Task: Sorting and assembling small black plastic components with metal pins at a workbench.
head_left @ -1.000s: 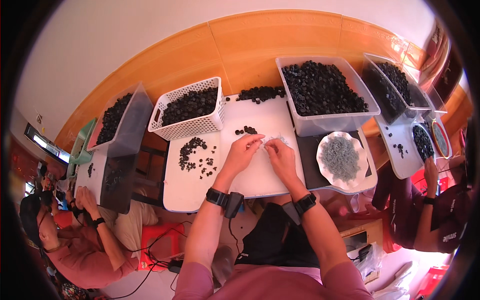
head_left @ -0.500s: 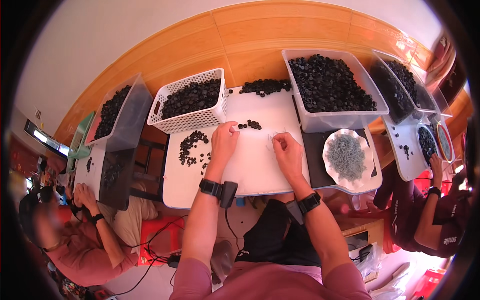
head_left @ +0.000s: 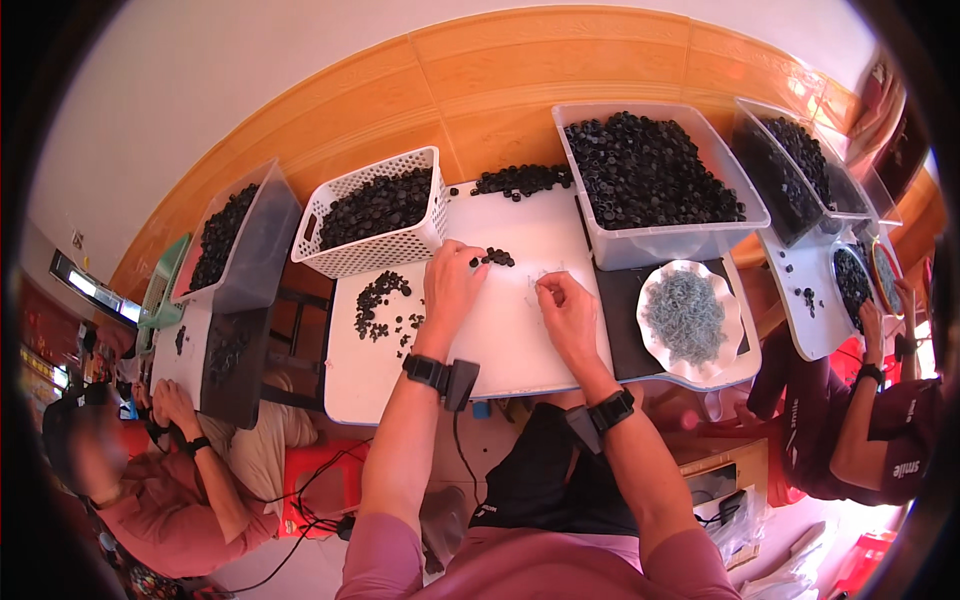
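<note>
My left hand (head_left: 453,290) is closed over the white table (head_left: 490,345), with a small round black cap (head_left: 475,262) pinched at its fingertips. Just right of those fingers lies a short row of similar black caps (head_left: 499,257). My right hand (head_left: 570,315) is closed too, thumb and forefinger pressed together. Whatever is between them is too small to make out. Beside it a few thin greyish pins (head_left: 537,280) are scattered on the tabletop. Left of my left hand spreads a pile of small black parts (head_left: 378,300).
Behind stand a white perforated basket (head_left: 350,262) and a clear bin (head_left: 680,243), both full of black caps. A scalloped white dish (head_left: 735,325) of grey pins sits on a black mat (head_left: 625,330). Co-workers sit at tables left and right.
My left fingertips have closed on a black cap from the end of the row. My right hand has shifted slightly left, still pinched.
</note>
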The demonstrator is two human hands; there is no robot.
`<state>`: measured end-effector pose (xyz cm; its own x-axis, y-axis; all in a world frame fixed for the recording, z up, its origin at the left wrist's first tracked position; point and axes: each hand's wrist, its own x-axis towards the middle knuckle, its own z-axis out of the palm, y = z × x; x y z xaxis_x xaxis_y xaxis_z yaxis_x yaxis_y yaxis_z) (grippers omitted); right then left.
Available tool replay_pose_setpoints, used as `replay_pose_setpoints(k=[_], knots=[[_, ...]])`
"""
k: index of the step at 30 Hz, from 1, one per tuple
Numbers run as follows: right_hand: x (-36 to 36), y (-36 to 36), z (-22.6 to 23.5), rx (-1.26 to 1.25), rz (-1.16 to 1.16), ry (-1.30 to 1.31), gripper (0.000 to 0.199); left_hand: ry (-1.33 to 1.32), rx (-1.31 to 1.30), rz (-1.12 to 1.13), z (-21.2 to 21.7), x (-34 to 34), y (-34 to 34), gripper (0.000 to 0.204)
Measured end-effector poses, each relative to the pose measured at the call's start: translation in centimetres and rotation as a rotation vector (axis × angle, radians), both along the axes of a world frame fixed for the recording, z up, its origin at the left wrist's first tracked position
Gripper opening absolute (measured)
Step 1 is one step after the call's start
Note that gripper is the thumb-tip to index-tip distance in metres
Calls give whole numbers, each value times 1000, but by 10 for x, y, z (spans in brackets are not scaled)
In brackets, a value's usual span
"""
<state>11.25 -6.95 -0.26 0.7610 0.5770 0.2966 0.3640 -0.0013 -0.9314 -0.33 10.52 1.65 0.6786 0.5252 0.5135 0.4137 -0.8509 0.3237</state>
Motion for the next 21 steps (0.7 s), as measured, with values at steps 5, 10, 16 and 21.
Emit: replay_pose_setpoints(k=[5,10,16,21], knots=[[2,-2,-3,40,6,-53,10,-178,-377,-39,-7,4,-55,22],[-2,0,-2,49,82,-92,11,-303,-464,-54,-24,0,-79,24],[-1,0,-7,14,111,-199,9,-356,-559,-61,-28,-1,-81,23],[-3,1,-7,-6,144,-224,10,-348,-515,-58,-28,-3,-82,23]])
